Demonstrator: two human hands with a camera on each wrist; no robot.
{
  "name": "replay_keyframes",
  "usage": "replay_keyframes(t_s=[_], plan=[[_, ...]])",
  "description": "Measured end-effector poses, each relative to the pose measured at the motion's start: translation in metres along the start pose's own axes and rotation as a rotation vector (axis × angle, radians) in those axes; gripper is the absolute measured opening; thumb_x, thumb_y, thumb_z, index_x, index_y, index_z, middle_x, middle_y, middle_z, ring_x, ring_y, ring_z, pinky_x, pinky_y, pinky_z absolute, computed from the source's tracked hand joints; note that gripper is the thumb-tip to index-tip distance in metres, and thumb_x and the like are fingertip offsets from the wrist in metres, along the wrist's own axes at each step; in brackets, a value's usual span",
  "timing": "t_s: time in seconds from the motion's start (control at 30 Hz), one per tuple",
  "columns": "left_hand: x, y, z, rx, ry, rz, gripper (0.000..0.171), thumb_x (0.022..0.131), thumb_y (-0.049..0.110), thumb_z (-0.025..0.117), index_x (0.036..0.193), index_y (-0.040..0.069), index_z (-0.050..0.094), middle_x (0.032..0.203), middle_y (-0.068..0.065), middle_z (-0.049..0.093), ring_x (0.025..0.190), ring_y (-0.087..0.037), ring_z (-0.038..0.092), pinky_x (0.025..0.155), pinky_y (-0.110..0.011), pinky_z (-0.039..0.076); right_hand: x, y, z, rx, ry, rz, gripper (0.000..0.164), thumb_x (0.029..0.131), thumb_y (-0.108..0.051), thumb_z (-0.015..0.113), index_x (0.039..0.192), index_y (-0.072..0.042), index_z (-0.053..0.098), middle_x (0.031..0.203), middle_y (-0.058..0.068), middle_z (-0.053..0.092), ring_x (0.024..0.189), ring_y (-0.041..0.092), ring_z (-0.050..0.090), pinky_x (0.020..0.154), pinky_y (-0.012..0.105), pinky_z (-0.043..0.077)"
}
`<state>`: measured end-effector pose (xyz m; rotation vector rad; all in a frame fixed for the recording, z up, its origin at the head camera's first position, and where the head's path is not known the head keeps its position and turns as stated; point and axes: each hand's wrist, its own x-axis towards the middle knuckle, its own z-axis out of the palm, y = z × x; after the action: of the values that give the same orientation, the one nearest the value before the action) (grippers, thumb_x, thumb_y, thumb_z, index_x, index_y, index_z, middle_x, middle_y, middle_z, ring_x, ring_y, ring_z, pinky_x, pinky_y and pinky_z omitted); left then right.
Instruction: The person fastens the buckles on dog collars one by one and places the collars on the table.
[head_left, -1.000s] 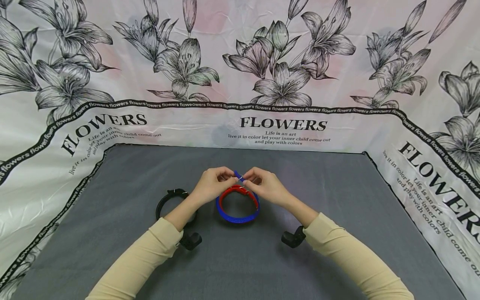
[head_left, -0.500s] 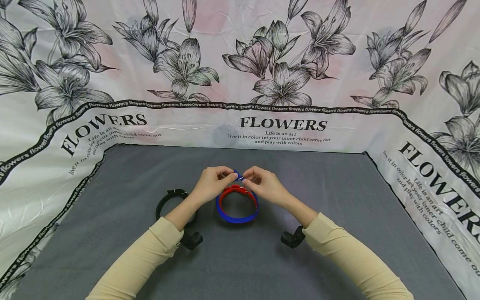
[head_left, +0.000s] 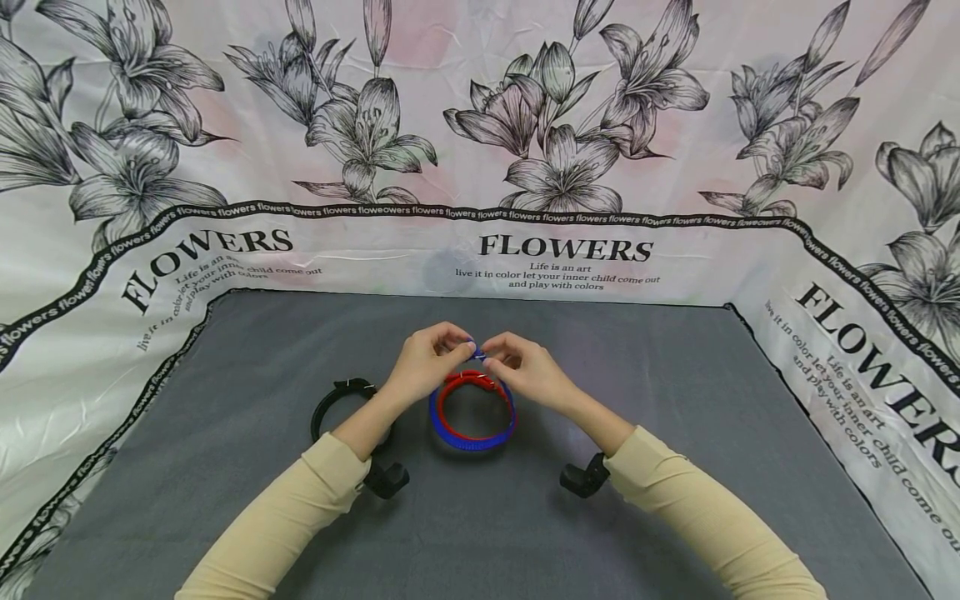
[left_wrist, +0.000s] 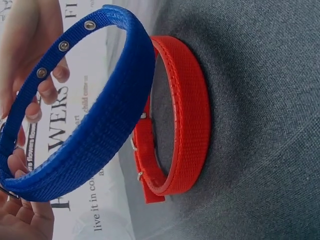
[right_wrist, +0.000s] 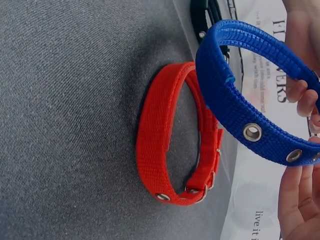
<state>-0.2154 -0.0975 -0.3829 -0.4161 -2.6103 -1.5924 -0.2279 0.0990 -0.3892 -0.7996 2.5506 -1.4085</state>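
A blue dog collar point(head_left: 471, 444) is held up as a loop, its buckle end and eyeleted strap meeting between my hands. My left hand point(head_left: 426, 362) pinches the buckle end in fingers and thumb. My right hand point(head_left: 529, 373) pinches the strap from the other side. Metal eyelets line the strap in both wrist views; fingers partly hide the buckle point(left_wrist: 9, 192). Just behind and below, a fastened red collar point(left_wrist: 192, 115) stands on its edge on the grey cloth, touching neither hand. In the head view it appears inside the blue loop.
Beside my left wrist, a black collar point(head_left: 321, 414) lies on the grey cloth point(head_left: 645, 358), partly hidden by the forearm. A white flower-printed sheet point(head_left: 562, 192) rises behind and at both sides. Dark camera mounts point(head_left: 583, 477) hang under both wrists.
My left hand has lifted slightly and tilted the blue collar's end between the fingers. The blue loop has shifted slightly left and nearer. Red and black collars have stayed put.
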Motion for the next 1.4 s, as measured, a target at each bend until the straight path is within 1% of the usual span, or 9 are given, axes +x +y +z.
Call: replay_keyframes(t_s=[0.2,0.43,0.63,0.83,1.0,1.1,1.2,1.3,1.4], plan=[[0.0,-0.001,0.002,-0.046,-0.025,-0.003,0.015,0.09,0.025,0.061,0.098,0.014,0.065,0.081,-0.003,0.064,0.064,-0.033,0.059,0.05,-0.028,0.047,0.001,-0.004,0.002,0.04,-0.022,0.061,0.022,0.093,-0.025,0.056,0.111,-0.013,0.059,0.082,0.005,0.062,0.063,0.024,0.062,0.056,0.031,0.051],[0.0,-0.002,0.003,-0.124,-0.013,-0.058,0.015,0.09,0.027,0.06,0.098,0.015,0.064,0.089,-0.003,0.064,0.063,-0.022,0.063,0.059,-0.041,0.053,0.002,-0.004,0.003,0.073,-0.037,0.092,0.022,0.093,-0.025,0.055,0.11,-0.011,0.057,0.089,0.021,0.061,0.059,0.018,0.061,0.056,0.035,0.053],[0.001,-0.002,0.001,-0.248,0.008,-0.122,0.02,0.091,0.025,0.059,0.103,0.009,0.062,0.093,-0.009,0.06,0.074,-0.035,0.065,0.066,-0.044,0.054,0.002,-0.002,0.004,0.104,-0.04,0.105,0.023,0.093,-0.026,0.056,0.107,-0.009,0.056,0.085,0.014,0.061,0.06,0.021,0.061,0.056,0.035,0.054],[0.001,-0.001,0.0,-0.335,0.002,-0.174,0.03,0.091,0.026,0.058,0.11,0.003,0.059,0.096,-0.011,0.058,0.067,-0.019,0.067,0.064,-0.031,0.055,0.001,-0.002,0.004,0.126,-0.043,0.126,0.025,0.093,-0.028,0.056,0.108,-0.009,0.055,0.087,0.022,0.06,0.062,0.025,0.062,0.058,0.036,0.054],[0.0,0.0,0.0,-0.357,-0.012,-0.202,0.027,0.092,0.024,0.058,0.11,0.004,0.058,0.094,-0.01,0.058,0.064,-0.013,0.066,0.064,-0.031,0.055,0.001,-0.004,0.004,0.121,-0.012,0.106,0.027,0.093,-0.022,0.055,0.117,-0.012,0.053,0.102,0.014,0.058,0.069,0.03,0.064,0.063,0.04,0.054],[-0.005,0.011,-0.003,-0.352,-0.015,-0.202,0.024,0.092,0.02,0.057,0.108,0.003,0.058,0.093,-0.009,0.058,0.063,-0.012,0.065,0.062,-0.029,0.055,0.0,-0.009,0.003,0.116,0.013,0.074,0.029,0.093,-0.019,0.056,0.121,-0.011,0.052,0.108,0.01,0.056,0.073,0.033,0.063,0.065,0.044,0.053],[-0.007,0.014,-0.002,-0.344,-0.024,-0.193,0.022,0.093,0.019,0.056,0.107,0.002,0.058,0.092,-0.01,0.057,0.069,-0.026,0.067,0.063,-0.029,0.055,0.0,-0.012,0.003,0.097,0.025,0.059,0.032,0.093,-0.019,0.056,0.122,-0.007,0.052,0.107,0.013,0.057,0.07,0.03,0.062,0.063,0.043,0.054],[-0.005,0.005,0.001,-0.351,-0.047,-0.173,0.025,0.093,0.022,0.056,0.109,0.003,0.057,0.094,-0.011,0.058,0.077,-0.036,0.066,0.066,-0.034,0.055,0.0,-0.012,0.004,0.072,0.025,0.064,0.032,0.093,-0.021,0.057,0.121,-0.005,0.054,0.103,0.014,0.059,0.068,0.027,0.063,0.061,0.038,0.054],[-0.002,-0.003,0.005,-0.35,-0.061,-0.155,0.027,0.093,0.026,0.056,0.11,0.005,0.057,0.096,-0.012,0.059,0.077,-0.034,0.066,0.068,-0.038,0.055,0.002,-0.004,0.005,0.04,0.025,0.064,0.028,0.092,-0.024,0.058,0.116,-0.01,0.057,0.097,0.009,0.062,0.07,0.028,0.064,0.059,0.032,0.052]])
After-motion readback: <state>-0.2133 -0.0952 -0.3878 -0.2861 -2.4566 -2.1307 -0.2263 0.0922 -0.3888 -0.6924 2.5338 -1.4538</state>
